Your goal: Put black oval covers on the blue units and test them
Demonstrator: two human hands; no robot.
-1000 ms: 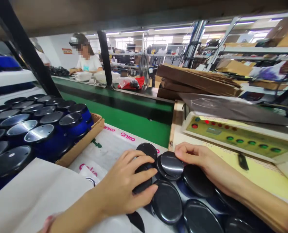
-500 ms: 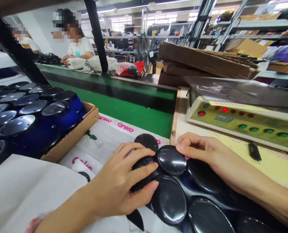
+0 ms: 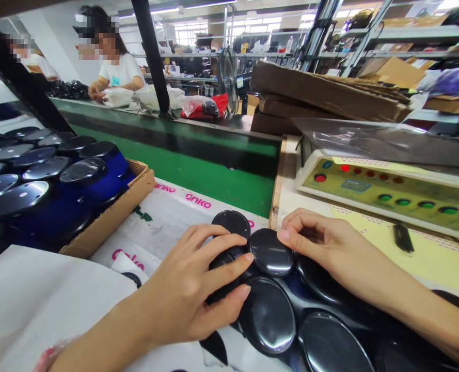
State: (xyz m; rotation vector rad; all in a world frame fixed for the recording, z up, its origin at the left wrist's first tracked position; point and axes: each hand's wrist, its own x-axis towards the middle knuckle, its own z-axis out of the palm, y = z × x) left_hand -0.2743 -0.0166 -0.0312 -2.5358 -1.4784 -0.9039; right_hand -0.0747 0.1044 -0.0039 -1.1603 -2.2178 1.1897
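Right fingertips close together at the right rim of a black disc [image 3: 271, 253], far among its group; a pinch cannot be confirmed. Left hand [image 3: 192, 287]: fingers spread over a neighbouring disc [image 3: 223, 291]. Uneven pressure could tip either.

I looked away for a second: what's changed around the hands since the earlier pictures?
The black lid by the right hand has settled lower, covering the dark rim that showed beneath it. The right fingertips remain at its edge; the left hand stays spread beside it.
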